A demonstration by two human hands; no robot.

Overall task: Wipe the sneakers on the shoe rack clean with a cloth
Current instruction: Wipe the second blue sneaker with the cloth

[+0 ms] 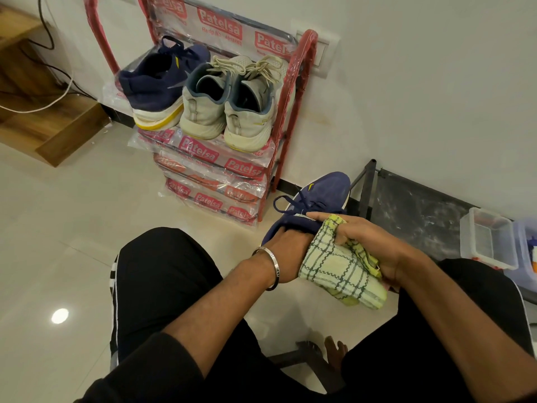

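Observation:
A navy sneaker [319, 196] is held out in front of my knees, toe pointing away. My left hand [286, 251], with a metal bangle on the wrist, grips its heel end with the fingers tucked inside the opening. My right hand [369, 242] holds a yellow-green checked cloth [340, 271] against the near side of the shoe, one finger wrapped in it. On the red shoe rack [293, 91] stand the other navy sneaker [157, 82] and a pair of pale grey sneakers [229, 103].
The rack's lower shelves [209, 181] are wrapped in printed plastic. A dark metal stand [412, 207] sits by the wall on the right, with clear plastic boxes [488, 237] beside it. Wooden steps [37, 112] with cables lie at the left. My legs fill the foreground.

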